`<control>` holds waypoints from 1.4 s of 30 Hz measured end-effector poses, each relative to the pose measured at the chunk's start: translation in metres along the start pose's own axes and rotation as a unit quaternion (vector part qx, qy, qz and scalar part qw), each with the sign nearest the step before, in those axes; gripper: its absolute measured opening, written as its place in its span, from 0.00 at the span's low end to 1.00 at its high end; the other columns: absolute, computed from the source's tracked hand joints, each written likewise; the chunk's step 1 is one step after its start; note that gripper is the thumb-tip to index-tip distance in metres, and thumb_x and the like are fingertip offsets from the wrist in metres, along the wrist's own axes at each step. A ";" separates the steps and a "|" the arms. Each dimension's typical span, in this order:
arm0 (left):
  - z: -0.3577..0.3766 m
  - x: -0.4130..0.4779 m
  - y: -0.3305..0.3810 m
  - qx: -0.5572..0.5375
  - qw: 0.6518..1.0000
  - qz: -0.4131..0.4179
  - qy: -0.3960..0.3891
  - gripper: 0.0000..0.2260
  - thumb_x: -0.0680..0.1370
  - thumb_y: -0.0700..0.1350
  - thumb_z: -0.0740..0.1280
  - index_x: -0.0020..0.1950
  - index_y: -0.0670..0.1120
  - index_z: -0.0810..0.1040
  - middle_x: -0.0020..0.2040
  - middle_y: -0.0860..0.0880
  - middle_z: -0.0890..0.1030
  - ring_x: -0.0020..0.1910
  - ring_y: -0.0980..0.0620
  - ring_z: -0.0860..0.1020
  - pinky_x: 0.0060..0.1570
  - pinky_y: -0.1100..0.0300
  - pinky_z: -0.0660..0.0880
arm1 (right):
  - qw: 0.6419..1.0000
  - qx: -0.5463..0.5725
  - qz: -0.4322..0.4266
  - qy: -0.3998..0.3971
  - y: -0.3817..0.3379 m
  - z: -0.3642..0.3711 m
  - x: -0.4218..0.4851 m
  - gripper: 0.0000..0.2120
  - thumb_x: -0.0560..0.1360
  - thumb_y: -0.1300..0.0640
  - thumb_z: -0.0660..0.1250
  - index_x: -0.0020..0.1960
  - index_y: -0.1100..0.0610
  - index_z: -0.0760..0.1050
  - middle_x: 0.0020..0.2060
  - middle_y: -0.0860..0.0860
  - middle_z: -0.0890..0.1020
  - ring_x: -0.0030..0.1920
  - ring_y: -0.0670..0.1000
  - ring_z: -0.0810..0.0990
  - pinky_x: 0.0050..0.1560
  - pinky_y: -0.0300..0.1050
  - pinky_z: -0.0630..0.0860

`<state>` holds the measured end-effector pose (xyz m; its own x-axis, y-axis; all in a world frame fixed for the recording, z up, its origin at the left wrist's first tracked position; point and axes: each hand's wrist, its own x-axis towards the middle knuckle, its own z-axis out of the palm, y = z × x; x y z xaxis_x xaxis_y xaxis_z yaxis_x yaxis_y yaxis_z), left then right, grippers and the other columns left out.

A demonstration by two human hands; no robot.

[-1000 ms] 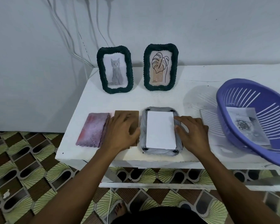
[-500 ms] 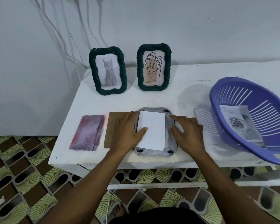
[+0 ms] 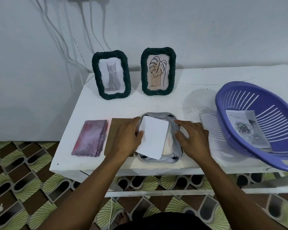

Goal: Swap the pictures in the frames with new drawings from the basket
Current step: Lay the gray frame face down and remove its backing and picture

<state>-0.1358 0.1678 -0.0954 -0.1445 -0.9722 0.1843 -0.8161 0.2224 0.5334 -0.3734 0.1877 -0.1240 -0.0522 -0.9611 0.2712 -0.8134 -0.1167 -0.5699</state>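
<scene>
So a white sheet (image 3: 154, 138) is being peeled up out of the grey frame (image 3: 176, 143) that's lying face down near the front edge of the white table (image 3: 140, 105), and it's being held skewed, its near corner sticking out over the frame's lower rim. The left hand (image 3: 126, 140) is being closed on the sheet's left edge, thumb on top and the other fingers tucked under it as far as can be told, so it's a light pinch rather than a fist. The right hand (image 3: 192, 140) is being laid mostly flat and open on the frame's right rim, nothing gripped, just pinning it down. Judging by how it's being lifted, the sheet is light and thin, probably easy to crease or smudge, so it's best taken by an edge or corner, not pressed in the middle. The frame looks soft-wrapped around the rim with small dark clips at the corners, so it's likely being treated as something that slides unless held. A brown backing board (image 3: 114, 135) is being kept just left of the frame, mostly under the left wrist, with a pinkish picture (image 3: 90, 138) beside it. The fresh drawings (image 3: 246, 130) are being left in the purple basket (image 3: 273, 146) on the right, loose paper, so probably floppy too. Two dark green frames (image 3: 111, 74) are being left standing at the back.
</scene>
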 end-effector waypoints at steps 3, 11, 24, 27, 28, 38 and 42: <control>-0.003 0.000 -0.003 -0.031 0.999 -0.008 -0.017 0.07 0.77 0.41 0.68 0.54 0.47 0.76 0.34 0.58 0.69 0.35 0.57 0.70 0.35 0.62 0.64 | 1.000 -0.002 0.002 -0.003 0.000 0.000 0.001 0.19 0.74 0.47 0.61 0.65 0.43 0.74 0.56 0.40 0.79 0.58 0.49 0.71 0.51 0.45 0.58; -0.021 0.001 -0.005 -0.172 0.984 -0.021 -0.033 0.14 0.79 0.38 0.65 0.62 0.52 0.79 0.53 0.52 0.82 0.50 0.54 0.80 0.49 0.58 0.77 | 0.998 0.043 0.007 -0.037 -0.004 -0.006 0.006 0.20 0.73 0.48 0.61 0.65 0.45 0.74 0.58 0.44 0.79 0.59 0.50 0.73 0.55 0.45 0.62; 0.029 0.040 0.082 -0.375 0.922 -0.029 -0.094 0.17 0.76 0.34 0.69 0.60 0.51 0.78 0.55 0.59 0.78 0.52 0.53 0.81 0.51 0.57 0.80 | 0.988 -0.091 0.083 -0.098 0.012 -0.146 0.037 0.14 0.76 0.50 0.68 0.62 0.45 0.77 0.68 0.52 0.73 0.64 0.55 0.73 0.64 0.53 0.68; 0.056 0.045 0.105 -0.344 0.934 -0.013 -0.094 0.17 0.75 0.35 0.69 0.63 0.48 0.77 0.60 0.53 0.77 0.46 0.66 0.77 0.52 0.69 0.75 | 0.985 -0.033 0.112 -0.125 0.017 -0.154 0.037 0.14 0.76 0.54 0.68 0.61 0.46 0.77 0.59 0.49 0.80 0.50 0.49 0.80 0.52 0.46 0.75; 0.063 0.046 0.112 -0.333 0.938 -0.008 -0.095 0.18 0.75 0.36 0.69 0.64 0.47 0.77 0.61 0.52 0.76 0.43 0.70 0.76 0.49 0.72 0.75 | 0.987 -0.030 0.111 -0.114 0.018 -0.158 0.038 0.13 0.76 0.55 0.69 0.60 0.47 0.78 0.57 0.49 0.81 0.48 0.48 0.81 0.52 0.46 0.76; 0.113 0.045 0.160 -0.238 0.960 0.046 -0.137 0.22 0.74 0.37 0.69 0.68 0.44 0.74 0.65 0.47 0.76 0.54 0.45 0.79 0.58 0.52 0.76 | 0.994 0.014 0.100 -0.030 0.027 -0.188 0.036 0.11 0.76 0.57 0.68 0.57 0.47 0.80 0.47 0.40 0.80 0.42 0.34 0.76 0.42 0.29 0.68; 0.121 0.045 0.160 -0.105 0.982 0.096 -0.126 0.22 0.76 0.44 0.68 0.70 0.46 0.72 0.65 0.47 0.75 0.61 0.46 0.75 0.58 0.53 0.74 | 0.995 0.015 0.081 -0.058 0.025 -0.166 0.031 0.12 0.75 0.56 0.69 0.57 0.48 0.80 0.50 0.43 0.83 0.41 0.38 0.80 0.47 0.38 0.74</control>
<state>-0.3410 0.1507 -0.1019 -0.4392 -0.8926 0.1016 -0.6312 0.3871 0.6722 -0.4917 0.1963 -0.0010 -0.1121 -0.9901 0.0839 -0.7818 0.0358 -0.6224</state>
